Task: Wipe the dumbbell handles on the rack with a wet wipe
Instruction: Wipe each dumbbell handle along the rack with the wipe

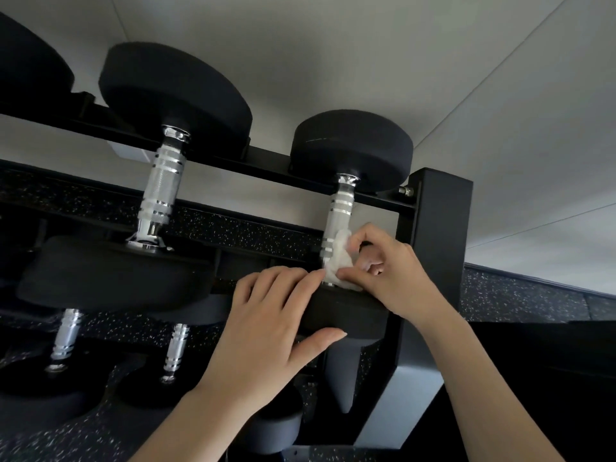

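A small black dumbbell lies at the right end of the top shelf of the rack (pixel 440 221), its chrome handle (pixel 340 208) running away from me. My right hand (pixel 390 271) pinches a crumpled white wet wipe (pixel 340 261) against the near end of that handle. My left hand (pixel 266 321) rests on the dumbbell's near head (pixel 346 311), fingers straight on top and thumb under its front edge. A larger dumbbell with a chrome handle (pixel 161 188) sits to the left on the same shelf.
Two more dumbbell handles (pixel 65 335) (pixel 175 348) show on a lower shelf at the left. A speckled black rubber floor (pixel 520 295) runs along a white wall (pixel 433 78). The rack's black upright post stands just right of my right hand.
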`<state>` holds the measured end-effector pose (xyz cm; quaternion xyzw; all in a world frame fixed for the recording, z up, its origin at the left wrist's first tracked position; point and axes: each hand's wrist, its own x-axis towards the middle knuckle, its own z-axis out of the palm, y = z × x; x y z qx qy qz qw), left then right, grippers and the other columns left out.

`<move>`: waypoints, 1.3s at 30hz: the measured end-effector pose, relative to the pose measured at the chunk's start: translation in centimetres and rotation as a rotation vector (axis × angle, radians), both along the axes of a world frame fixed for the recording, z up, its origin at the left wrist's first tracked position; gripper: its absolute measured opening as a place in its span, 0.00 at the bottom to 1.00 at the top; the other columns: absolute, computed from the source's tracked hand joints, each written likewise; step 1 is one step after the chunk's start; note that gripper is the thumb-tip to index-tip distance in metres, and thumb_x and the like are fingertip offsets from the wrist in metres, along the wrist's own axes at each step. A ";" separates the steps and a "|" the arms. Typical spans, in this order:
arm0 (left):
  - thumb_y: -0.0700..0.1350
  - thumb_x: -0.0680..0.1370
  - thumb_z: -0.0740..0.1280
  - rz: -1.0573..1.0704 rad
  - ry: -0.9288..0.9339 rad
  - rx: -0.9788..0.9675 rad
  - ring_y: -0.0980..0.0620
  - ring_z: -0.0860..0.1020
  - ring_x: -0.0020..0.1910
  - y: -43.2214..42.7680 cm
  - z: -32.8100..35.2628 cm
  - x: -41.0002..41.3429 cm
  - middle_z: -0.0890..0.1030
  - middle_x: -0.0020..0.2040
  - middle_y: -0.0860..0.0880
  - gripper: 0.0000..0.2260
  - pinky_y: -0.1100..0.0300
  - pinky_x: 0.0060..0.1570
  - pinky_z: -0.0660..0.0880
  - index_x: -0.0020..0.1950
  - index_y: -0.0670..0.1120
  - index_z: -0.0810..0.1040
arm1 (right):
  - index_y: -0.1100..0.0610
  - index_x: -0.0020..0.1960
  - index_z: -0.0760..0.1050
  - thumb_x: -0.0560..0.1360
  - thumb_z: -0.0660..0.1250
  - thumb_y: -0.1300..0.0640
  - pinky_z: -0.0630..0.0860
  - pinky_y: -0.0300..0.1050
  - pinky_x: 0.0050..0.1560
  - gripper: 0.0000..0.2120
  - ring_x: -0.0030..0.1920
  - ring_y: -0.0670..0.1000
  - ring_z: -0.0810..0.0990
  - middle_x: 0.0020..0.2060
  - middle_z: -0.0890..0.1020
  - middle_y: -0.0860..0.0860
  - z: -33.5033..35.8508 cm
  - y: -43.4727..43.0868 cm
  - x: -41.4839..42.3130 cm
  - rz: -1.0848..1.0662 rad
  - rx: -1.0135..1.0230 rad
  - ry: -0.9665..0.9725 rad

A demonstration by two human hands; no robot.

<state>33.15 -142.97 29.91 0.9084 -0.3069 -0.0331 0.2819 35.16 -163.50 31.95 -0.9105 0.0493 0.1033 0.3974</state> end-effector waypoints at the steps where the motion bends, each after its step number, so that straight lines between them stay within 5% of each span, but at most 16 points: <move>1: 0.66 0.79 0.49 -0.006 0.020 -0.015 0.52 0.69 0.59 0.1 0.0 0.1 0.75 0.59 0.52 0.28 0.54 0.61 0.62 0.67 0.47 0.71 | 0.51 0.42 0.70 0.67 0.75 0.56 0.73 0.34 0.37 0.13 0.30 0.44 0.77 0.27 0.79 0.49 0.0 0.0 0.1 0.035 -0.008 -0.022; 8: 0.68 0.74 0.57 -0.020 0.141 -0.176 0.53 0.69 0.63 1.4 -0.6 0.6 0.73 0.61 0.53 0.30 0.59 0.63 0.62 0.65 0.47 0.72 | 0.49 0.45 0.80 0.67 0.74 0.52 0.72 0.36 0.35 0.07 0.32 0.47 0.76 0.32 0.79 0.50 0.6 0.6 0.8 0.137 -0.074 -0.039; 14: 0.68 0.72 0.60 -0.004 0.141 -0.243 0.57 0.69 0.59 1.7 -0.8 1.1 0.73 0.58 0.55 0.29 0.66 0.60 0.59 0.62 0.48 0.73 | 0.46 0.51 0.82 0.70 0.72 0.49 0.73 0.38 0.42 0.10 0.36 0.40 0.74 0.40 0.81 0.43 1.9 2.4 2.2 0.282 -0.352 0.060; 19: 0.68 0.72 0.61 0.001 0.132 -0.274 0.56 0.69 0.57 1.7 -1.1 1.1 0.74 0.56 0.55 0.28 0.64 0.58 0.62 0.61 0.48 0.75 | 0.42 0.56 0.77 0.73 0.65 0.43 0.77 0.51 0.49 0.13 0.50 0.54 0.79 0.50 0.81 0.50 2.2 4.1 3.5 0.366 -0.655 0.198; 30: 0.68 0.72 0.59 0.016 0.085 -0.320 0.51 0.73 0.56 1.7 -1.8 1.2 0.76 0.55 0.52 0.29 0.55 0.55 0.68 0.60 0.46 0.76 | 0.47 0.55 0.78 0.72 0.67 0.48 0.78 0.51 0.42 0.12 0.41 0.57 0.80 0.39 0.81 0.55 1.5 5.0 3.5 0.243 -0.750 0.116; 39: 0.69 0.72 0.60 0.003 0.071 -0.345 0.51 0.73 0.55 1.8 -2.2 1.5 0.77 0.53 0.52 0.29 0.55 0.54 0.69 0.59 0.46 0.77 | 0.52 0.57 0.78 0.75 0.62 0.51 0.77 0.48 0.44 0.13 0.46 0.57 0.80 0.46 0.81 0.56 2.0 6.1 5.5 0.313 -0.940 0.120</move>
